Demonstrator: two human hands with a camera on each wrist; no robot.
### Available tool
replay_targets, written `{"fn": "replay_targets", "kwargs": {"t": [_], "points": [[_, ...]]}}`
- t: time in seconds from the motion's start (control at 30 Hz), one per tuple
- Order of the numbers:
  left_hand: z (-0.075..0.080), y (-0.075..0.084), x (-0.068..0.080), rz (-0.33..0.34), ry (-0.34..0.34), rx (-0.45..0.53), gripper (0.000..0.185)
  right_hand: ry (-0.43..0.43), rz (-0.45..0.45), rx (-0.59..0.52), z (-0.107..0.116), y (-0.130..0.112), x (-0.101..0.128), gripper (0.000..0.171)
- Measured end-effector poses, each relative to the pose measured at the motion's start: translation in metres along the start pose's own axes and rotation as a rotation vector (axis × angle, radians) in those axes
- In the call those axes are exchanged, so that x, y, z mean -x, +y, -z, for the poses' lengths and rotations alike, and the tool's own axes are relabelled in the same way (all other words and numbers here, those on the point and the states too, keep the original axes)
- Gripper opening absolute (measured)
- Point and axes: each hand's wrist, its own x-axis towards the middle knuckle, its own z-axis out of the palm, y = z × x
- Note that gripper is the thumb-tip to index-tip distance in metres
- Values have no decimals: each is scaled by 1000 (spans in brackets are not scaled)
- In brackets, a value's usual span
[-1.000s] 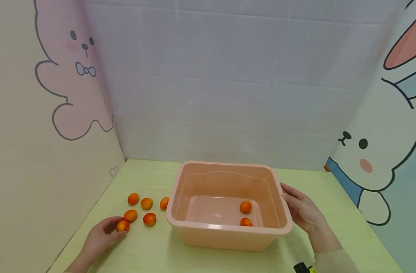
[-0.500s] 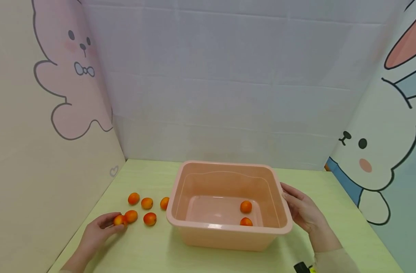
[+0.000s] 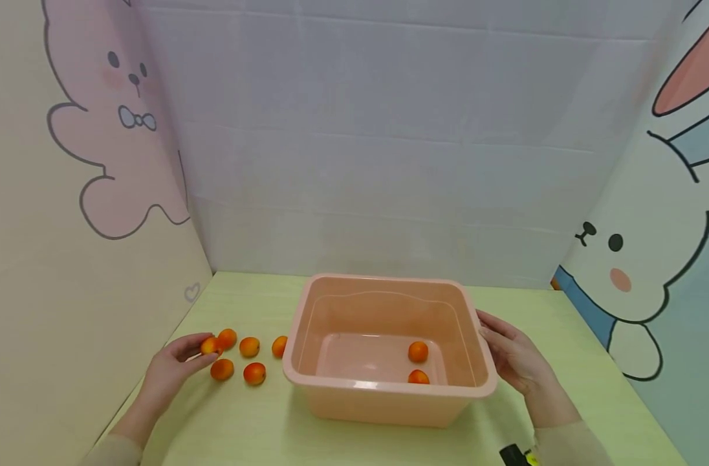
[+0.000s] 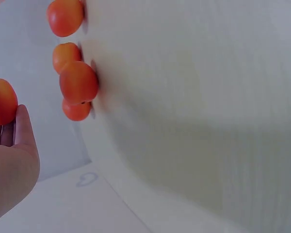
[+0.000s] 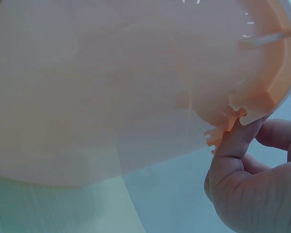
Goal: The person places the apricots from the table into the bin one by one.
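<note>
Fruit in hand, tub steadied

Fingers of our left hand [image 3: 171,369] pinch one small orange fruit [image 3: 209,345], lifted just off the green table [image 3: 255,427] at the left. Four more loose fruits [image 3: 249,347] lie just beside it, left of the pink tub [image 3: 389,395]. Two fruits in the tub [image 3: 418,351] rest on its floor, toward the right wall. Our right hand [image 3: 517,362] lies with relaxed fingers against the tub's right rim, thumb touching the lip. We read no brand, label or writing anywhere; the side panels carry only cartoon rabbits [image 3: 622,259].
</note>
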Motion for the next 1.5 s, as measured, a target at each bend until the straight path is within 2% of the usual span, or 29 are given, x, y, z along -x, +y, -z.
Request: {"fn": "replay_targets", "kwargs": {"t": [0.2,0.37,0.7,0.87,1.2,1.33,1.5], "points": [[-8,27,-14,-70,-30,-10,56,-5,-6,2,1,0,0,44],[-13,50,-27,-87,-60,-46,56,-18,-1,14,1,0,0,46],[-26,102,-56,-177,-106,-13,57,11,-2,31,-3,-1,0,60],[-34,130,-67,-200,-131,-2,57,22,-8,19,-3,-1,1,57],[-51,195,-86,-260,-201,33,52,13,-3,3,-1,0,0,56],[-61,215,-91,-285,-225,37,52,10,-2,4,0,0,0,56],[-78,236,-94,-327,-276,97,49,8,0,2,1,0,0,56]]}}
